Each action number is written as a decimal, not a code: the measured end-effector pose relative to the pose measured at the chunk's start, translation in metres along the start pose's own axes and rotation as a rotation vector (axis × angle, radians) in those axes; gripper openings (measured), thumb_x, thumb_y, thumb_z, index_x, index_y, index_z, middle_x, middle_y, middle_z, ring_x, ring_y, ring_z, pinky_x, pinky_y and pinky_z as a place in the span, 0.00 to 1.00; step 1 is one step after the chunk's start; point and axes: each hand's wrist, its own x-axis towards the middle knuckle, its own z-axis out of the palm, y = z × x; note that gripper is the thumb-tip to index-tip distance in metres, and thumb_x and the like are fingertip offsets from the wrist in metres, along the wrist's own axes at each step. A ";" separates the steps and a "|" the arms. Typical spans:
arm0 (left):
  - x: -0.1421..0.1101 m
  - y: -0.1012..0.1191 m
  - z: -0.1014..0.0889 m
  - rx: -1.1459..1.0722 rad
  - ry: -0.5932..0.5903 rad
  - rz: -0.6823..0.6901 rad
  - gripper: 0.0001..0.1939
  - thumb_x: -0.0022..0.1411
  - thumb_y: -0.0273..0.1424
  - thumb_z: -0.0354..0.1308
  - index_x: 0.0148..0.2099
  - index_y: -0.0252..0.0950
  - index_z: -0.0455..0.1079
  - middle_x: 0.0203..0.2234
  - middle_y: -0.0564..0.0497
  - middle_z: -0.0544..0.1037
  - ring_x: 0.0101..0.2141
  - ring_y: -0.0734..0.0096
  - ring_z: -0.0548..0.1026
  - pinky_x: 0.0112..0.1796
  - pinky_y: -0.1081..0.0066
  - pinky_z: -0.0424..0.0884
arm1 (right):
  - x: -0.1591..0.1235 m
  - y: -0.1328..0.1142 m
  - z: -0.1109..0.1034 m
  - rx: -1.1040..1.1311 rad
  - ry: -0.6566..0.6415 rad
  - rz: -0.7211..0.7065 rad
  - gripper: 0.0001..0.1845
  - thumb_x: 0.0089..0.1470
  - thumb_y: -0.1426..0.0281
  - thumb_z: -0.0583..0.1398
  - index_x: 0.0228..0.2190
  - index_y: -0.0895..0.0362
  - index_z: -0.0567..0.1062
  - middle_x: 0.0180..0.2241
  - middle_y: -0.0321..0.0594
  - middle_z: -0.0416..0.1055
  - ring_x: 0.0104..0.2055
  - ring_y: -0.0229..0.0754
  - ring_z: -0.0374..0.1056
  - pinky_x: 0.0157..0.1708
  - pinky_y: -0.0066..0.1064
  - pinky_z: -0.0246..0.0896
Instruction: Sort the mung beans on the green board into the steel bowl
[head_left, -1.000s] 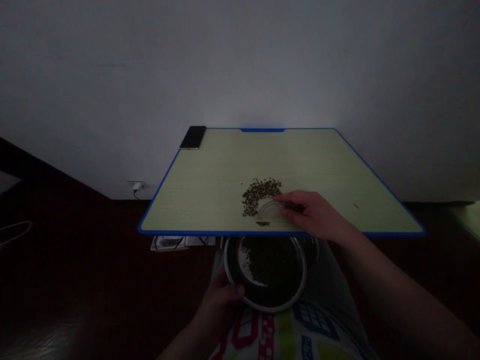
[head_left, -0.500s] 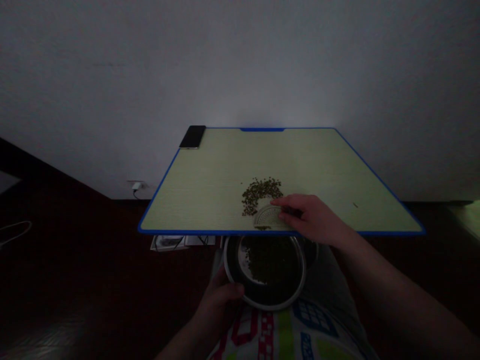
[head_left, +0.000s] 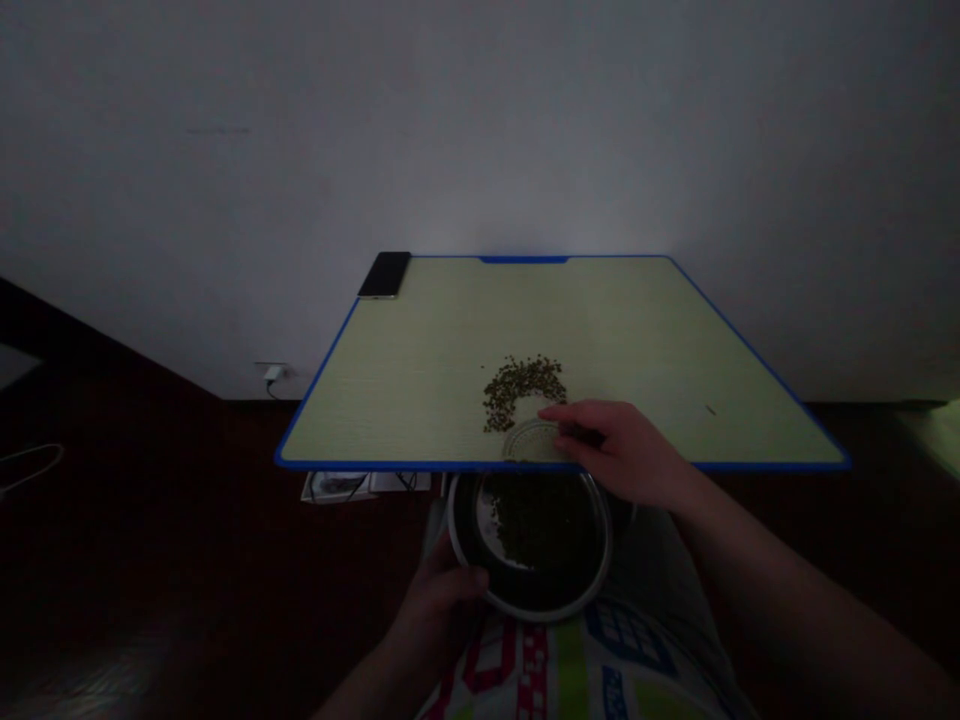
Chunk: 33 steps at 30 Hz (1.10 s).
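Note:
My right hand (head_left: 613, 450) grips a clear half-round protractor (head_left: 528, 438) by its right side, flat on the pale folding table (head_left: 420, 380) at its near edge. Just beyond the protractor lies a curved patch of small brownish-green beans or seeds (head_left: 514, 385); their exact kind is too dark to tell. Below the table edge my left hand (head_left: 442, 605) holds a round metal bowl (head_left: 551, 612) at its left rim, thumb on top. Dark greenish grains (head_left: 536, 520) cover much of the bowl's bottom.
A black phone (head_left: 385, 275) lies at the table's far left corner. A small thin scrap (head_left: 711, 410) is on the right side. The wall (head_left: 525, 130) stands behind the table, with a plugged-in charger (head_left: 274, 373) low on the left.
My right hand has drawn the protractor slightly towards me, to the table's near edge. The few grains in front of it have mostly gone from the tabletop. My left hand and the bowl stay put.

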 end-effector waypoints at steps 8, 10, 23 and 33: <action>0.000 -0.002 -0.001 0.005 -0.029 0.020 0.33 0.40 0.22 0.65 0.53 0.37 0.74 0.35 0.47 0.85 0.42 0.52 0.81 0.41 0.61 0.78 | -0.014 -0.001 0.003 -0.049 -0.043 -0.158 0.17 0.59 0.72 0.57 0.48 0.56 0.78 0.35 0.42 0.79 0.34 0.40 0.73 0.34 0.31 0.66; 0.000 -0.003 -0.002 -0.007 -0.029 0.018 0.36 0.40 0.22 0.65 0.56 0.38 0.72 0.35 0.48 0.85 0.42 0.54 0.81 0.42 0.62 0.77 | -0.018 0.000 0.005 -0.087 -0.044 -0.207 0.17 0.60 0.72 0.56 0.48 0.57 0.78 0.33 0.42 0.78 0.33 0.39 0.72 0.33 0.30 0.65; 0.001 -0.001 -0.010 -0.054 0.010 -0.009 0.34 0.43 0.21 0.64 0.56 0.37 0.71 0.39 0.45 0.85 0.43 0.51 0.81 0.46 0.57 0.76 | -0.033 0.004 0.006 -0.043 -0.021 -0.255 0.16 0.61 0.71 0.56 0.48 0.56 0.78 0.31 0.41 0.77 0.32 0.39 0.71 0.32 0.30 0.64; 0.030 0.015 -0.038 -0.044 0.280 0.054 0.25 0.47 0.19 0.61 0.50 0.30 0.74 0.36 0.43 0.86 0.40 0.51 0.82 0.43 0.57 0.78 | -0.036 0.020 -0.005 0.093 0.009 -0.129 0.16 0.57 0.71 0.59 0.47 0.54 0.78 0.36 0.41 0.79 0.36 0.39 0.74 0.36 0.30 0.68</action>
